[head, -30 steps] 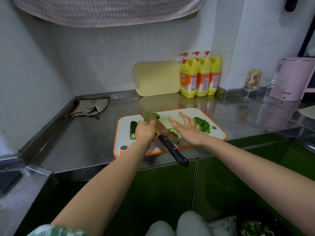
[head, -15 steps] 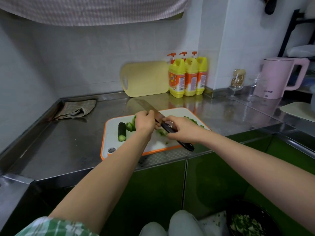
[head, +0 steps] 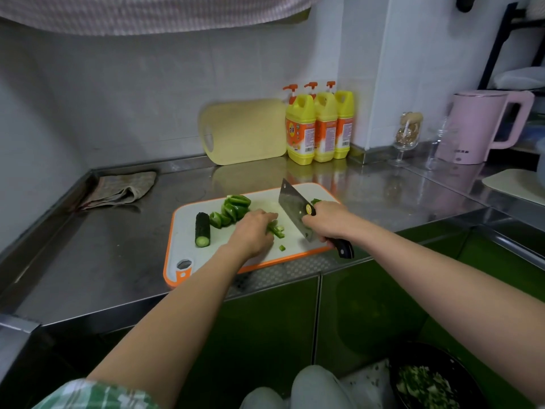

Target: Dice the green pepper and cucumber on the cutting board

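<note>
Orange-rimmed white cutting board [head: 183,231] lies on the steel counter [head: 103,261]. The right hand [head: 327,222] grips the cleaver [head: 295,206] by its black handle, blade tilted over the board. The left hand [head: 253,231], fingers curled, holds down green pepper strips [head: 276,230] mid-board. Pepper chunks [head: 233,209] and the cucumber [head: 202,230] lie further left

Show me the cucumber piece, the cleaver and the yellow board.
cucumber piece [head: 202,228], head view, its dark skin.
cleaver [head: 292,201], head view, flat of blade.
yellow board [head: 247,131], head view, middle of face.
</note>
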### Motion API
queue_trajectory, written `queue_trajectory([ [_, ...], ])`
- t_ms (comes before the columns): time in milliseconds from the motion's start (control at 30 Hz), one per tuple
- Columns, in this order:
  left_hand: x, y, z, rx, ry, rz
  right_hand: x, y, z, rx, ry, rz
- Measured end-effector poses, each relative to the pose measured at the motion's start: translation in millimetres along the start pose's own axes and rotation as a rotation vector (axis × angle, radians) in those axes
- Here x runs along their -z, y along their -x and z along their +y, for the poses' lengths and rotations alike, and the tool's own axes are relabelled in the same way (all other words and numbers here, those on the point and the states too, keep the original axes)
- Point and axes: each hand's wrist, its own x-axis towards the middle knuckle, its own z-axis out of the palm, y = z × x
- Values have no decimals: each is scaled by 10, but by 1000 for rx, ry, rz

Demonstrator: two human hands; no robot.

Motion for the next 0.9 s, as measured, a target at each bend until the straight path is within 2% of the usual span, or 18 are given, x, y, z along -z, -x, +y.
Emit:
queue_trajectory([
  [133,14,-44,-42,-79,16,3,1,-1,-74,-22,91,4],
  [300,25,-58,-99,-232,-3,-22,-3,-54,17,-21,68,6],
  [400,17,-71,-49,-211,-23,60,-26,-85,99,-32,-6,15],
  [533,-6,-72,34,-90,-65,170,-41,-105,149,-34,-39,18],
  [733,5,-14,-16,-102,-12,171,-33,-67,158,8,-65,38],
  [833,31,34,-57,-193,70,180,-38,-41,168,33,-150,81],
  [900,60,88,-74,-303,108,105,-14,-17,173,36,-201,103],
])
